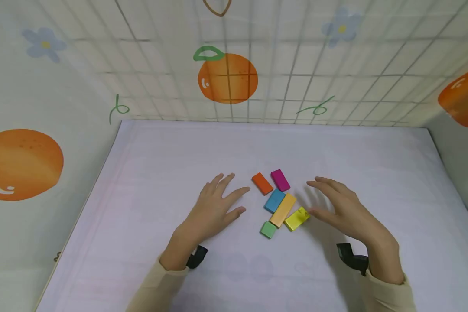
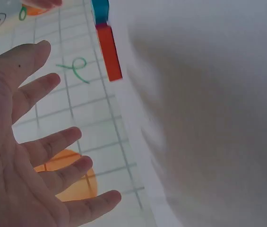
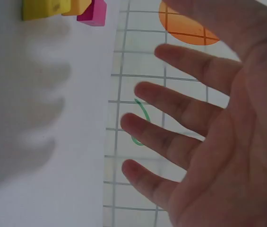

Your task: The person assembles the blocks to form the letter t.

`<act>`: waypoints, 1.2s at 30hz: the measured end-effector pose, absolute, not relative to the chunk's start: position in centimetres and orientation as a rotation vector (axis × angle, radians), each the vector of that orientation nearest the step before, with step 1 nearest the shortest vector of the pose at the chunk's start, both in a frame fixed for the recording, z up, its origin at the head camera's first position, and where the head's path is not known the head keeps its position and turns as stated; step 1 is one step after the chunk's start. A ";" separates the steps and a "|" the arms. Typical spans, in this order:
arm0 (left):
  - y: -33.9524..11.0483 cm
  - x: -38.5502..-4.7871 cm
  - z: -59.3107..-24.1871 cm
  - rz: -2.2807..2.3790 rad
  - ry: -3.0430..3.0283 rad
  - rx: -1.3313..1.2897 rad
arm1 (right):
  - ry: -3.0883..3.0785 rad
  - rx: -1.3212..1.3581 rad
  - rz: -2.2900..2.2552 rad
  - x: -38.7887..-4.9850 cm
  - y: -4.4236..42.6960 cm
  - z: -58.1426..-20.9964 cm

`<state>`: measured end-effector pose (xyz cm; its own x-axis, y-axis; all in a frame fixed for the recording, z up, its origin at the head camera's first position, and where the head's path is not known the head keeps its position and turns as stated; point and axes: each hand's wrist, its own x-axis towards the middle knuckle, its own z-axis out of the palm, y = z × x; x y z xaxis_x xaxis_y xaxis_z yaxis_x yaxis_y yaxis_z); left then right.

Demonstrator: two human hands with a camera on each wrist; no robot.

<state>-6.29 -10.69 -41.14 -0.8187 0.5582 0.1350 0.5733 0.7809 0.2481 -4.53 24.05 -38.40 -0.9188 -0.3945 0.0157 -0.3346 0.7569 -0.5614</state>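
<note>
- Between the left hand [image 1: 211,211] and the right hand [image 1: 345,211], on the white table [image 1: 148,182], lies the pale orange block [image 1: 283,210], within neither hand's grasp
- Along its upper left side, touching it, the blue block [image 1: 274,201]
- Just beside its lower end, the small green block [image 1: 268,229]; by its right side, slanted, the yellow block [image 1: 297,219]
- Past the top of the blue one, the orange block [image 1: 262,183] and the pink block [image 1: 280,180], near each other
- Left hand: fingers spread wide, holding nothing, palm facing the blocks, the orange one nearest its fingertips
- Right hand: fingers apart and gently bent, holding nothing; its thumb tip shows right by the end of the yellow block, and whether they touch I cannot tell
- At the wrists, dark straps [image 1: 196,257] and beige sleeves [image 1: 157,284]
- Behind the table, a gridded wall covering [image 1: 160,60] with a printed orange fruit [image 1: 239,84]
</note>
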 end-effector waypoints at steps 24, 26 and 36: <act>-7.2 -6.9 -41.3 -0.239 -2.975 -1.121 | 2.623 -0.627 -0.891 -5.4 23.6 -41.1; -7.0 -7.6 -41.3 -0.189 -2.983 -1.134 | 2.627 -0.626 -0.870 -5.4 23.5 -41.2; -6.0 -11.2 -40.9 -0.044 -3.178 -1.136 | 2.677 -0.684 -0.807 -5.5 23.4 -41.8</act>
<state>-11.17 -5.95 -40.92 -0.7492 0.6285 -0.2092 0.6224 0.7760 0.1020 -5.50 23.38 -41.82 -0.8547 -0.5071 -0.1109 -0.3613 0.7346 -0.5743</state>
